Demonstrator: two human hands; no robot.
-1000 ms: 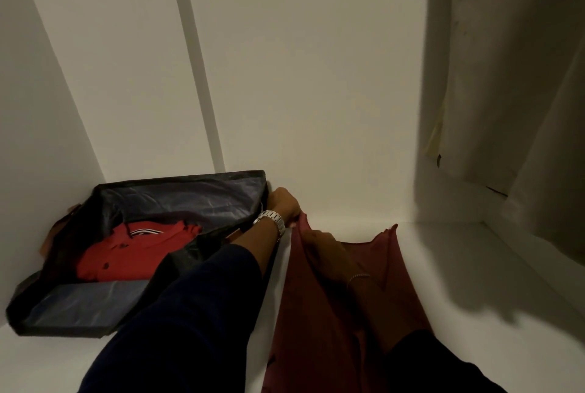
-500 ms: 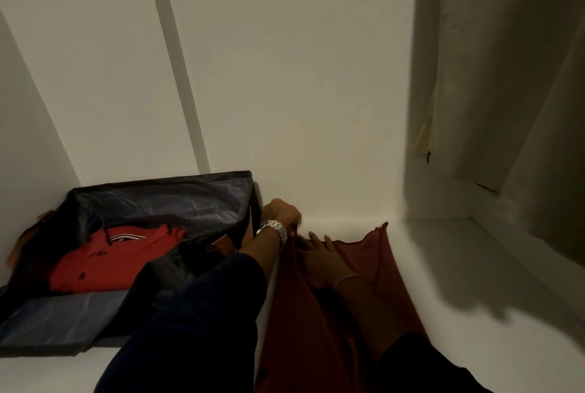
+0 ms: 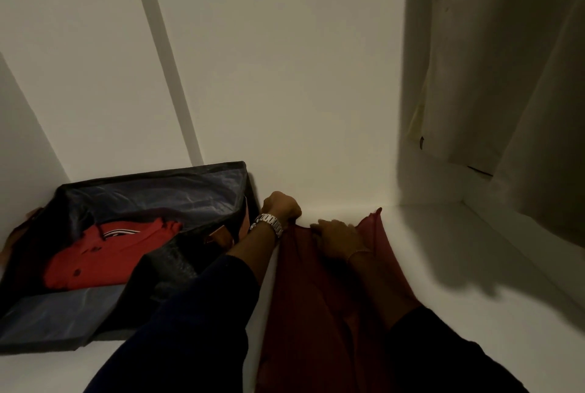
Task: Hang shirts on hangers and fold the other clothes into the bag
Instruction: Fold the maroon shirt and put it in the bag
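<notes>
On my far left the open dark bag (image 3: 95,307) holds a folded red shirt (image 3: 104,253). Just right of it, my left hand (image 3: 280,207) is fisted on the maroon garment (image 3: 316,297) spread across the white shelf (image 3: 474,313), while my right hand (image 3: 337,237) pinches its top edge.

A dark maroon garment (image 3: 319,294) lies spread flat on the white surface, beside an open dark bag (image 3: 133,202) holding a folded red shirt (image 3: 104,253), apparently a polo.

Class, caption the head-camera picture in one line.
Both hands grip a maroon garment's edge beside the open bag.
</notes>
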